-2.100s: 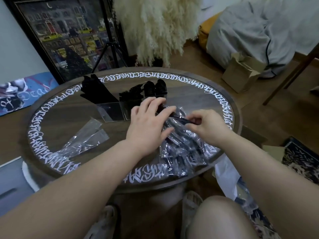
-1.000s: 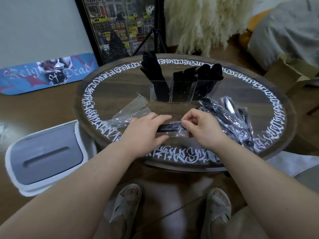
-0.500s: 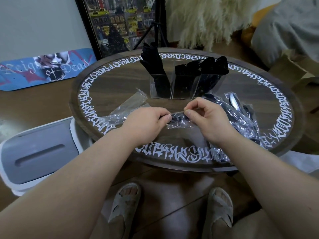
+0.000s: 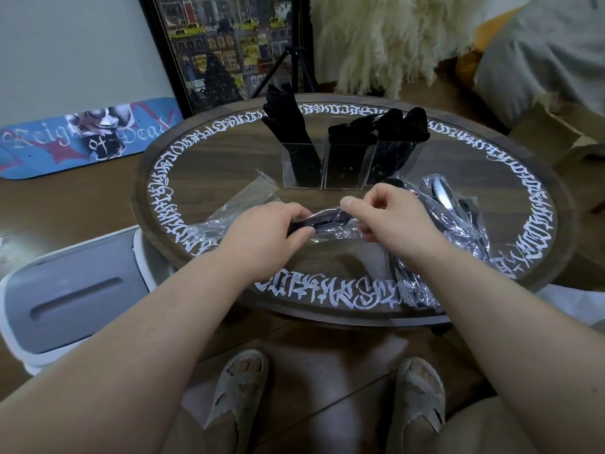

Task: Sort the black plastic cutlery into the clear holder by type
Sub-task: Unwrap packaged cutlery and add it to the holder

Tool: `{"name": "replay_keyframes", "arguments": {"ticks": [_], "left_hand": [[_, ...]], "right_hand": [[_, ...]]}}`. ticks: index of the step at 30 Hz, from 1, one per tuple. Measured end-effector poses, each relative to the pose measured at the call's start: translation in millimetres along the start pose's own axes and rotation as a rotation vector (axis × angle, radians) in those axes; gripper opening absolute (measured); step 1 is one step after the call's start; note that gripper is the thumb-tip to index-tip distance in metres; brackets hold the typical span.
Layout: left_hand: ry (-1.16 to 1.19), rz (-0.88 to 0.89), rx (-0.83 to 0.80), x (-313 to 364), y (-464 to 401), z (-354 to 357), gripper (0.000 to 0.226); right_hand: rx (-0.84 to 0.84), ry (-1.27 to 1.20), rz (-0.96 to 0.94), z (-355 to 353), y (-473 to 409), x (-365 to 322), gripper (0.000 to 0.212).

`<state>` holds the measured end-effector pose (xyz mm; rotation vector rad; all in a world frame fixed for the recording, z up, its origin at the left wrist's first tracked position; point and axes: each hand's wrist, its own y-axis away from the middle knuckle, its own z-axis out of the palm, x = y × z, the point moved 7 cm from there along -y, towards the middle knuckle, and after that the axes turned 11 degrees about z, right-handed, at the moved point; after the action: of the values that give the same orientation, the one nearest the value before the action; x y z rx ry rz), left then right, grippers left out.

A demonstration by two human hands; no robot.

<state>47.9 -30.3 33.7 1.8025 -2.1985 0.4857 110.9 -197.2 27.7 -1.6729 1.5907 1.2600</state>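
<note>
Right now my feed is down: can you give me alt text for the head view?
Both hands, left hand and right hand, hold one wrapped black utensil over a round wooden table, pulling at its clear wrapper. Behind them stands the clear holder, its three compartments holding black cutlery; more wrapped pieces lie at right, empty wrappers at left.

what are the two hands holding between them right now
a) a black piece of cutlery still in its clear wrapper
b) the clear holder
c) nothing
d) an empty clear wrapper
a: the left hand and right hand pinch opposite ends of a black cutlery piece still inside crinkled clear plastic, in front of the clear holder.
</note>
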Motion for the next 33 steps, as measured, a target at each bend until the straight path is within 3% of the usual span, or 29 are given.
{"name": "replay_keyframes", "arguments": {"ticks": [3, 6, 11, 17, 20, 23, 25, 27, 28, 31, 33], "left_hand": [[-0.034, -0.021, 0.060, -0.6, -1.3, -3.2, 0.030], [-0.043, -0.029, 0.081, 0.4, -1.0, -3.8, 0.030], [0.010, -0.004, 0.114, 5.5, -0.2, -3.7, 0.028], [0.071, -0.051, 0.121, -8.4, 1.6, -7.0, 0.022], [0.081, -0.049, 0.087, -9.8, 2.5, -5.7, 0.021], [0.074, -0.080, 0.053, -10.4, 2.9, -3.4, 0.019], [0.047, -0.111, 0.060, -13.0, 2.0, -3.7, 0.018], [0.034, -0.139, 0.081, -15.3, 1.2, -4.8, 0.016], [0.035, -0.144, 0.090, -15.5, 1.2, -5.4, 0.015], [0.074, -0.114, 0.100, -10.5, 1.2, -6.2, 0.016], [0.091, -0.082, 0.095, -6.6, 1.8, -6.3, 0.017]], "right_hand": [[0.166, 0.214, 0.025, -4.2, -1.1, -2.5, 0.038], [0.202, 0.262, 0.055, -2.9, -1.2, -3.1, 0.038], [0.168, 0.093, 0.063, 3.3, -1.6, -1.9, 0.035], [0.059, -0.123, 0.102, 0.2, -7.9, 1.7, 0.013], [0.115, -0.107, 0.133, -8.6, -12.0, 8.9, 0.014], [0.374, 0.195, -0.009, -24.5, -4.5, -6.3, 0.013], [0.488, 0.158, -0.300, -27.8, 17.0, -32.9, 0.013], [0.371, 0.121, -0.479, -14.4, 31.4, -47.7, 0.010], [0.285, 0.181, -0.460, -4.4, 31.5, -47.1, 0.010], [0.170, 0.343, -0.231, 4.7, 11.9, -25.2, 0.016], [0.137, 0.204, -0.121, -1.7, 1.7, -16.4, 0.017]]}}
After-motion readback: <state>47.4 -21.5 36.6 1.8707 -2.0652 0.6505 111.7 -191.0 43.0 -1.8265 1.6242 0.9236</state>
